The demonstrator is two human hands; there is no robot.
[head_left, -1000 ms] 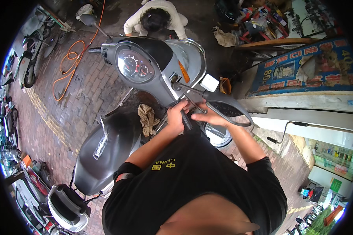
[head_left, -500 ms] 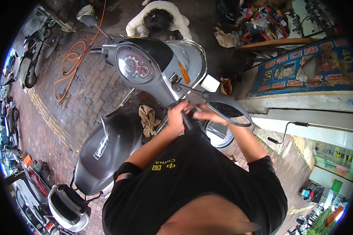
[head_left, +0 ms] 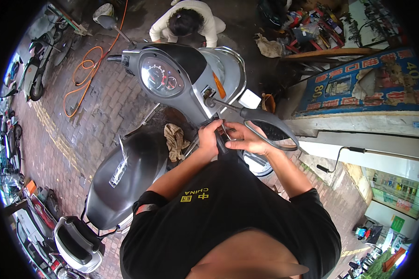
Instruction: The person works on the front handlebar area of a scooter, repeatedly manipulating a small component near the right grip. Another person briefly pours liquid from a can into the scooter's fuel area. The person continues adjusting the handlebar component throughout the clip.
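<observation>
My left hand is closed around the inner part of the black handlebar grip of a grey scooter. Just to its right, my right hand has its fingers bent together on a thin metallic piece beside the grip. What kind of piece this is cannot be made out. Above my right hand, the black mirror partly overhangs my fingers. The round speedometer panel faces up, left of the hands. A crumpled beige rag hangs near the black seat.
Another person crouches beyond the scooter's front. An orange hose lies on the brick paving at left. Tools are heaped at the far right, behind a blue sign board. A bent crank handle sticks out on the right.
My right hand, blurred and fingers apart before, has come to the grip and closed on the thin metallic piece. My left hand keeps its hold on the grip.
</observation>
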